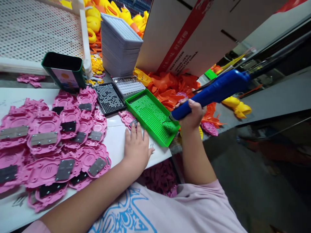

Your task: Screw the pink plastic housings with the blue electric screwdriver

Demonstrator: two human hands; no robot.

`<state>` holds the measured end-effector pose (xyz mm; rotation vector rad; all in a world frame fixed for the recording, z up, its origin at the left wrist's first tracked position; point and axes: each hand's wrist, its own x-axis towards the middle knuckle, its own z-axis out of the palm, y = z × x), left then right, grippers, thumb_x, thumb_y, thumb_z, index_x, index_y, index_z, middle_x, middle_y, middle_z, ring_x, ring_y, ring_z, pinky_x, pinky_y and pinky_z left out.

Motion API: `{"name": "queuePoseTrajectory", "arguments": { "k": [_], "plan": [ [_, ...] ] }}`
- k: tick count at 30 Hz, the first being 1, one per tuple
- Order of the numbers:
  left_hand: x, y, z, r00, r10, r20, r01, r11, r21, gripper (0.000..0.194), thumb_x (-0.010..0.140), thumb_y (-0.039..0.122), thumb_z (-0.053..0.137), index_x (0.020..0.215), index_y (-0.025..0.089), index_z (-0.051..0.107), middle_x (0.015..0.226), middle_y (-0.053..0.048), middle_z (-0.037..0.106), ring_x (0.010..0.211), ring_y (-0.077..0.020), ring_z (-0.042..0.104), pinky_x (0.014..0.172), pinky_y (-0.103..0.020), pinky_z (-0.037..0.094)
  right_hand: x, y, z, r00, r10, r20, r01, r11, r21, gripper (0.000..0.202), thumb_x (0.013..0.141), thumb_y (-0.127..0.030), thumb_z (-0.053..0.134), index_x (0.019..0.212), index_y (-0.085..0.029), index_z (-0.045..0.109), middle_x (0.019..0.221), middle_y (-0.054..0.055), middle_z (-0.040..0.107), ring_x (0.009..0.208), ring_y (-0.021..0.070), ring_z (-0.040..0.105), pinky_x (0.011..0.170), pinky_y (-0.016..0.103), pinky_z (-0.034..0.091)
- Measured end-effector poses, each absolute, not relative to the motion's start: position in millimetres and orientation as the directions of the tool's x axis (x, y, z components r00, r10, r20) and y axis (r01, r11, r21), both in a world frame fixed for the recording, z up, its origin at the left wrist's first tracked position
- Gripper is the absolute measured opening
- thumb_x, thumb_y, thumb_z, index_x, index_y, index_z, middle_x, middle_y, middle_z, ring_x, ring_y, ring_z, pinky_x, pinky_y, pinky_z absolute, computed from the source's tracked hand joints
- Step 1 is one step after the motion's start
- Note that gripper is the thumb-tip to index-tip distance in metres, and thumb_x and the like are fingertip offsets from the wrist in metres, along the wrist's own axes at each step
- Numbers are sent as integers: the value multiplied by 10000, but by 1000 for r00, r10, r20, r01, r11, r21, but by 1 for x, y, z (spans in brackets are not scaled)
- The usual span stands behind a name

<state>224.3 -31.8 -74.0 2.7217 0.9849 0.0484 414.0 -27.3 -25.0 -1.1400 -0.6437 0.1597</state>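
Observation:
My right hand [194, 113] is wrapped round a blue electric screwdriver [213, 90], whose tip points down into the green tray [145, 119] at a heap of small screws [170, 126]. My left hand [136, 147] lies on the white table surface with its fingers spread, its fingertips at the edge of a pink plastic part [126, 118]. That part sits against the green tray's left side. Many pink parts with grey or black plates [43, 137] are piled to the left.
Behind the green tray are a black grid tray [109, 98], a tray of round metal pieces [128, 86], stacked white trays [120, 47] and a green bin [63, 72]. Orange parts [165, 87] lie before a large carton [179, 35]. A white perforated crate [41, 32] stands back left.

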Motion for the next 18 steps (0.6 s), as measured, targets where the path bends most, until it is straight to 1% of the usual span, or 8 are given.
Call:
{"name": "queuePoseTrajectory", "arguments": {
  "k": [3,8,11,13,15,16,18],
  "plan": [
    [220,-35,-72,788,613,-58,608,-758,238,623,861,453,613,1346,75,518,1494,-249,357,1391,-422,302,1082,-564,287,417,-28,-28,820,433,374,171,438,-883,128,580,-280,599,621,-209,501,481,-49,566,393,126,549,379,257,490],
    [206,-46,-70,830,557,-20,546,-804,236,521,848,393,640,1279,106,583,1430,-222,472,1332,-395,406,1017,-520,369,421,-28,-34,809,455,373,158,444,-882,150,593,-299,610,637,-198,508,496,-42,572,405,128,561,398,257,495],
    [196,-54,-69,873,486,42,457,-845,278,458,837,364,654,1220,114,622,1333,-206,566,1245,-376,489,939,-490,424,421,-28,-36,797,473,375,166,426,-889,187,616,-334,621,651,-201,494,514,-45,564,419,126,566,412,258,497],
    [191,-57,-69,891,448,77,404,-858,317,339,849,325,635,1128,135,665,1197,-169,645,1124,-340,564,856,-453,461,421,-26,-36,795,472,382,183,413,-892,203,627,-350,615,643,-209,469,514,-50,551,412,120,553,410,257,488],
    [188,-59,-71,892,434,122,376,-865,333,233,863,268,605,1048,153,688,1096,-135,677,1011,-301,604,798,-421,474,421,-26,-34,794,470,386,198,401,-895,212,628,-357,603,634,-217,445,509,-54,536,408,118,542,407,254,474],
    [187,-59,-73,886,437,156,372,-869,325,214,863,237,596,1037,155,690,1093,-131,678,998,-293,608,797,-416,475,421,-27,-32,797,463,387,204,397,-895,216,626,-363,597,635,-220,436,508,-56,527,410,119,539,409,253,467],
    [186,-59,-80,861,452,235,381,-878,292,243,850,204,603,1069,143,686,1177,-151,659,1071,-311,591,857,-430,465,421,-29,-28,806,463,368,192,384,-903,234,622,-393,589,652,-226,428,526,-56,520,432,119,537,427,254,456]
  ]
}}
